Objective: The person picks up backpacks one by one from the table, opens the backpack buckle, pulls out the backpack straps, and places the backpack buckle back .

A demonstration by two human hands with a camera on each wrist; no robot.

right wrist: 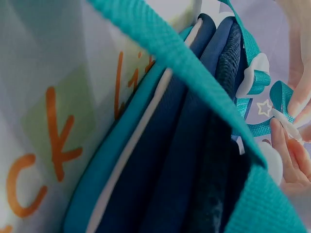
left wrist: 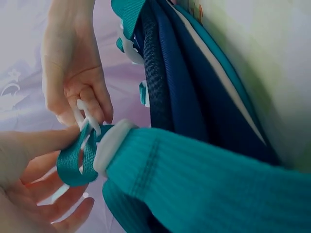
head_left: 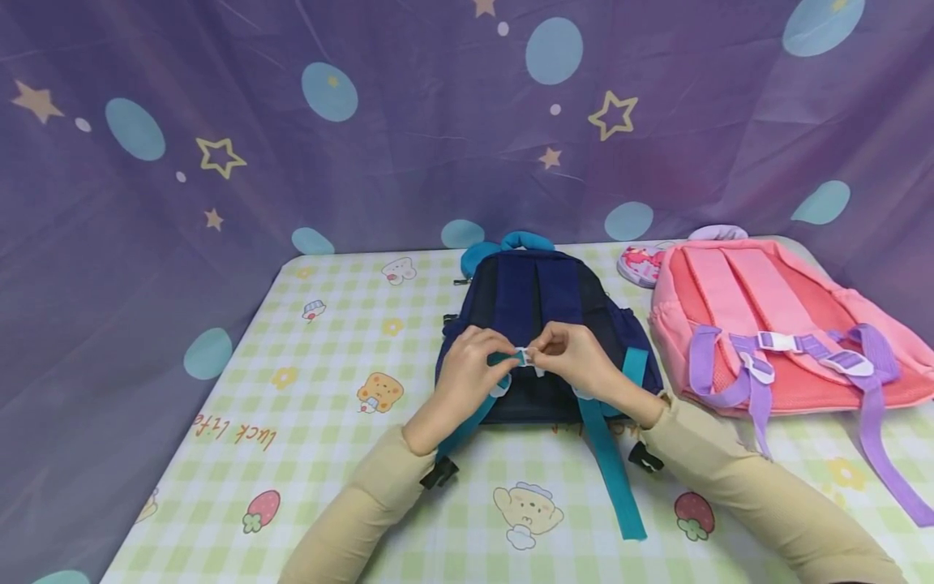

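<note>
A navy backpack point(head_left: 518, 296) with teal straps lies back side up on the table. Over its middle, my left hand point(head_left: 470, 369) pinches the thin teal strap point(left wrist: 73, 167) at a white buckle point(head_left: 524, 355). From the other side, my right hand point(head_left: 576, 357) pinches that white buckle between thumb and fingers. In the left wrist view the teal strap is looped beside the thumb, close to a white strap adjuster point(left wrist: 111, 145). Fingers partly cover the buckle, so I cannot tell whether its halves are joined.
Right of the navy backpack lies a pink backpack point(head_left: 773, 276) with purple straps, its white chest buckle point(head_left: 777, 341) joined. A wide teal strap point(head_left: 613, 470) trails toward the front. Black clips point(head_left: 439, 473) lie near both forearms. Behind the table hangs a purple curtain point(head_left: 438, 146).
</note>
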